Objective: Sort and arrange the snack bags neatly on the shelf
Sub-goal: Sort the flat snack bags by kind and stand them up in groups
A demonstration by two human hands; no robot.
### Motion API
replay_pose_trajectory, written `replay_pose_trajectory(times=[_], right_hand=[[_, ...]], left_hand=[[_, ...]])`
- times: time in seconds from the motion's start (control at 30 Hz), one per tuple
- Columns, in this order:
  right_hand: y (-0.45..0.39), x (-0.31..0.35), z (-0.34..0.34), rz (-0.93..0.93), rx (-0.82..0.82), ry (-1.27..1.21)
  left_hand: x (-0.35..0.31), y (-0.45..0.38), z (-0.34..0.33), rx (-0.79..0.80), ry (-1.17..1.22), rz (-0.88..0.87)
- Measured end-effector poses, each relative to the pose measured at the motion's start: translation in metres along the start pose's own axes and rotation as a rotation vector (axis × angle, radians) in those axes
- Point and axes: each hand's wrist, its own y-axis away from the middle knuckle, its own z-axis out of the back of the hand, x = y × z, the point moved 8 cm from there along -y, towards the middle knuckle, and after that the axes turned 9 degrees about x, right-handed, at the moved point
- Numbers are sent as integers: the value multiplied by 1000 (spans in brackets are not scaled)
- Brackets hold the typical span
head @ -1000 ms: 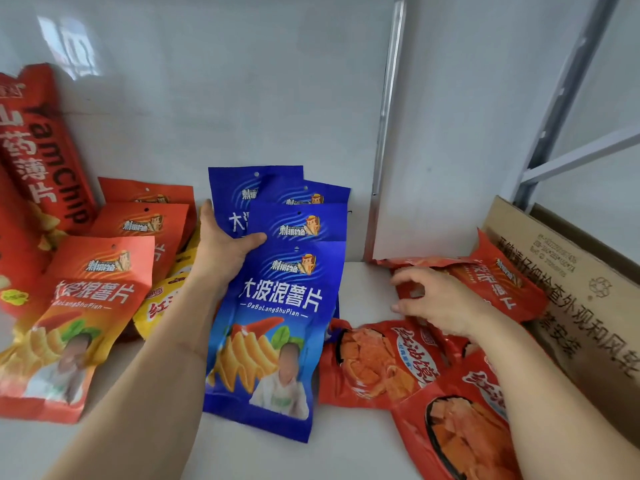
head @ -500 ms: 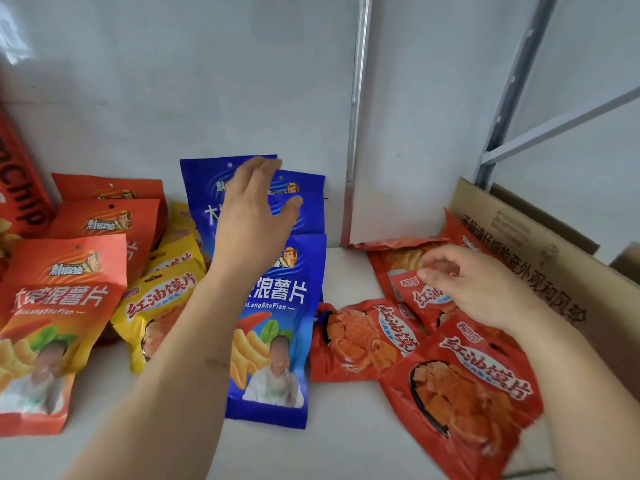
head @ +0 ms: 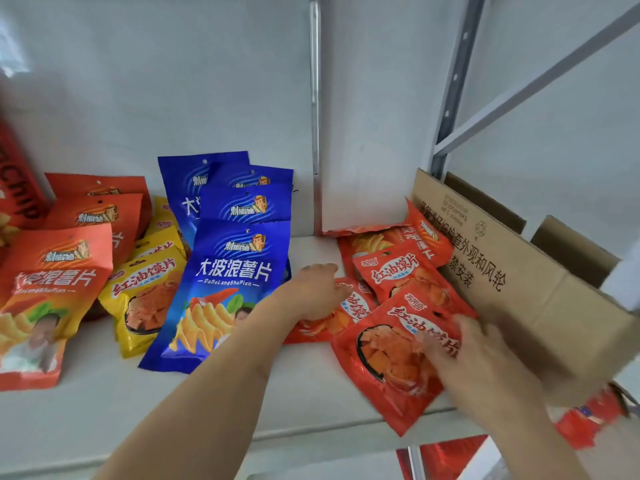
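Your left hand had left the blue bags, fingers spread on red bags beside them; right hand blurred, grip unclear.

glossy plastic snack bags, matt cardboard box

Glossy white back wall, grey metal shelf uprights, white shelf board, soft daylight glare

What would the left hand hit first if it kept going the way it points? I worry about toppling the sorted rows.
Probably the red snack bags heaped by the cardboard box; the left hand points right, though depth is unclear.
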Motion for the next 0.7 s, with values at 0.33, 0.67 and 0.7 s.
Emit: replay_pose_trajectory(times=[0.33, 0.67, 0.7], right_hand=[[-10, -12, -18, 180, -10, 138], [-14, -12, -15, 247, -25, 0], [-12, -13, -12, 245, -44, -30]], left_hand=[[5, -10, -8, -19, -71, 246], [-4, 0, 8, 153, -190, 289], [-2, 2, 7, 180, -227, 296]])
